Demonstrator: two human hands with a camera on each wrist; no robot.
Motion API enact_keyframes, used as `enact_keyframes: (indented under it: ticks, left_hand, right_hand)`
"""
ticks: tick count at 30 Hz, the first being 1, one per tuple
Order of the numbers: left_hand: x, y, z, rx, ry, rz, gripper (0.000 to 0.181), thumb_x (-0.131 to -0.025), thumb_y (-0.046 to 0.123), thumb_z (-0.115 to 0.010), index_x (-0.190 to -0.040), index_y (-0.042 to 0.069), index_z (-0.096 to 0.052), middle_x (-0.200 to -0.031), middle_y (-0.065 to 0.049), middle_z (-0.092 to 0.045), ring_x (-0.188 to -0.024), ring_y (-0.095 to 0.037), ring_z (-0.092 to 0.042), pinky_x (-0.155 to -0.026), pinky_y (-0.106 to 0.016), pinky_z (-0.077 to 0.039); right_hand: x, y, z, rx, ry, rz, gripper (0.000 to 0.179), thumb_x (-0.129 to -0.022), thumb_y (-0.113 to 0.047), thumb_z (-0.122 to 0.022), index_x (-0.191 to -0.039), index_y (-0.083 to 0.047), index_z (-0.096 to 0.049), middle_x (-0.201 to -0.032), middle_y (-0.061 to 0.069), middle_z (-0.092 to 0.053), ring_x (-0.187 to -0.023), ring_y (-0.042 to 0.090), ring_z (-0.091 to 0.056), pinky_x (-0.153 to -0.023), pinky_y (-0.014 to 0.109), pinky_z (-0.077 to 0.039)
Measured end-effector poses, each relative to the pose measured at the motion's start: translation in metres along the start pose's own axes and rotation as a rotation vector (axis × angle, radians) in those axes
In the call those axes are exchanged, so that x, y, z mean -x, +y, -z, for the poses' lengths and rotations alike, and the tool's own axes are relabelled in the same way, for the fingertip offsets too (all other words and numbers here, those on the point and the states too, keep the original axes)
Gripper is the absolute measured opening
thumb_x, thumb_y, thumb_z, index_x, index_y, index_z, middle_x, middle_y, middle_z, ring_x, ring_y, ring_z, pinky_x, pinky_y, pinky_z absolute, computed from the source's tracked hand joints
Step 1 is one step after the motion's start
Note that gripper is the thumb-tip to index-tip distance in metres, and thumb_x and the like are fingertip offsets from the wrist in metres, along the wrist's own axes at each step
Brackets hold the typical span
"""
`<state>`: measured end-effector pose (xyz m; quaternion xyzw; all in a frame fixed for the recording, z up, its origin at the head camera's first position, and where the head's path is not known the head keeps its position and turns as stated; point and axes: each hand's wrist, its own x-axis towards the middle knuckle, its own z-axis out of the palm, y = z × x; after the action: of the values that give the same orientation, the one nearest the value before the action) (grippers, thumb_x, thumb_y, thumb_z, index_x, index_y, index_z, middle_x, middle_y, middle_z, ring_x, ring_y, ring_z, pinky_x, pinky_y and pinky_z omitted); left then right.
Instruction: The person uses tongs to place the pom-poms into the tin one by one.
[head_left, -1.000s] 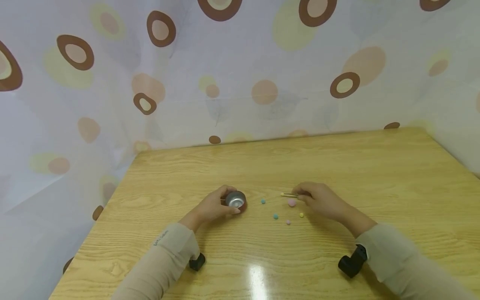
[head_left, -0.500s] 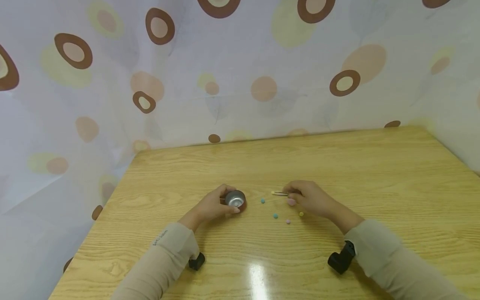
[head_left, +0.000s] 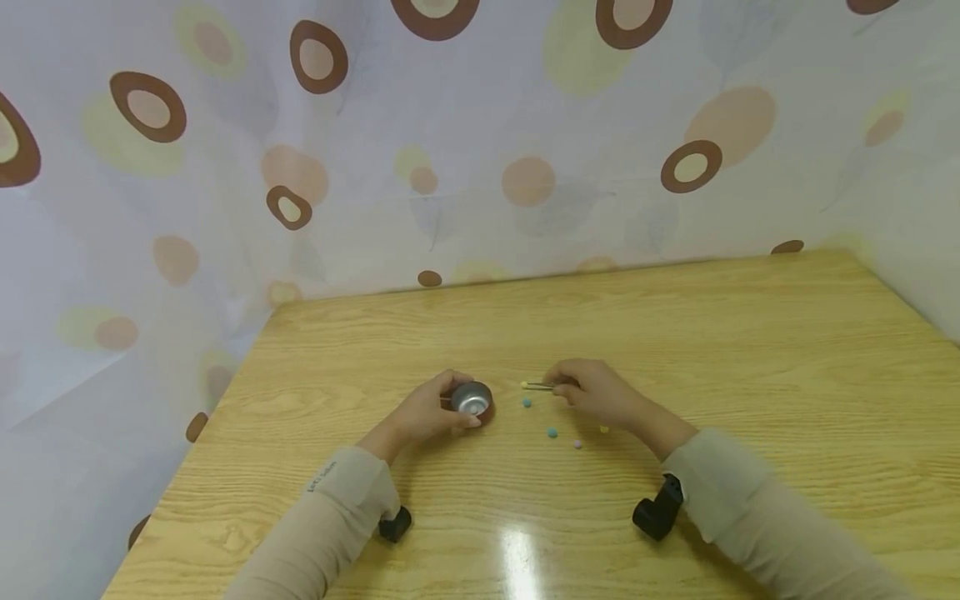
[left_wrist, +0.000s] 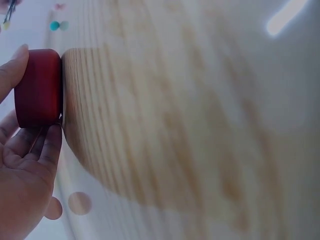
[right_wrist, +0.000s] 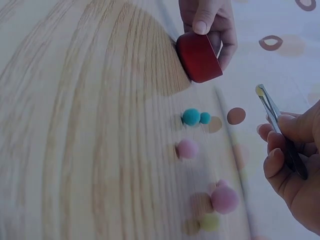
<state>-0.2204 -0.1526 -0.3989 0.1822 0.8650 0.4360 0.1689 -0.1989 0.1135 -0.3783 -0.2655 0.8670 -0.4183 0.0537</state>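
Observation:
My left hand (head_left: 422, 417) grips a small bowl (head_left: 472, 402) on the table, fingers and thumb at its sides. The bowl is red outside (left_wrist: 39, 87) and bare metal inside. My right hand (head_left: 606, 395) pinches metal tweezers (right_wrist: 272, 112), which point left toward the bowl. At their tips is a small yellow pom-pom (right_wrist: 259, 90), held above the table. Two blue pom-poms (head_left: 552, 432) and a small pink pom-pom (head_left: 577, 444) lie right of the bowl. A larger pink pom-pom (right_wrist: 224, 199) shows in the right wrist view, hidden behind my right hand in the head view.
Another yellow pom-pom (right_wrist: 209, 222) lies near the larger pink one. The wooden table (head_left: 360, 333) meets a patterned cloth backdrop (head_left: 465, 150) at its back edge. Black wrist cameras (head_left: 657, 510) hang under both sleeves.
My right hand has moved left with the tweezers and yellow pom-pom, closer to the bowl, passing in front of the larger pink pom-pom. My left hand and the bowl stay put.

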Motion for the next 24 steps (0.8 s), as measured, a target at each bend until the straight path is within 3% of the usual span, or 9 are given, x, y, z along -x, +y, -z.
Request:
enact_keyframes:
  ticks: [8, 15, 24]
  left_hand:
    - [0.001, 0.002, 0.001, 0.004, -0.011, -0.013, 0.055, -0.072, 0.021, -0.071, -0.118, 0.01, -0.045, -0.11, -0.004, -0.05, -0.103, -0.022, -0.047, -0.085, -0.035, -0.039]
    - [0.004, 0.006, 0.001, 0.022, -0.027, -0.009, 0.054, -0.073, 0.019, -0.07, -0.119, 0.008, -0.043, -0.112, -0.008, -0.049, -0.104, -0.024, -0.046, -0.085, -0.036, -0.039]
    - [0.0, 0.003, 0.0, -0.004, -0.011, -0.021, 0.056, -0.072, 0.023, -0.07, -0.119, 0.009, -0.044, -0.111, -0.004, -0.05, -0.105, -0.022, -0.046, -0.087, -0.036, -0.037]
  right_hand:
    - [-0.012, -0.008, -0.013, -0.01, -0.018, 0.026, 0.015, -0.084, 0.002, -0.05, -0.098, 0.003, -0.057, -0.079, 0.01, -0.057, -0.062, 0.013, -0.048, -0.053, 0.024, -0.042]
    - [-0.018, -0.011, -0.02, -0.083, -0.076, 0.002, 0.017, -0.087, 0.0, -0.047, -0.102, 0.001, -0.055, -0.091, 0.013, -0.057, -0.08, 0.024, -0.053, -0.068, 0.029, -0.045]
    - [-0.027, -0.008, -0.026, -0.042, -0.075, 0.021, 0.015, -0.086, 0.0, -0.049, -0.098, 0.0, -0.057, -0.089, 0.009, -0.059, -0.078, 0.02, -0.053, -0.068, 0.029, -0.044]
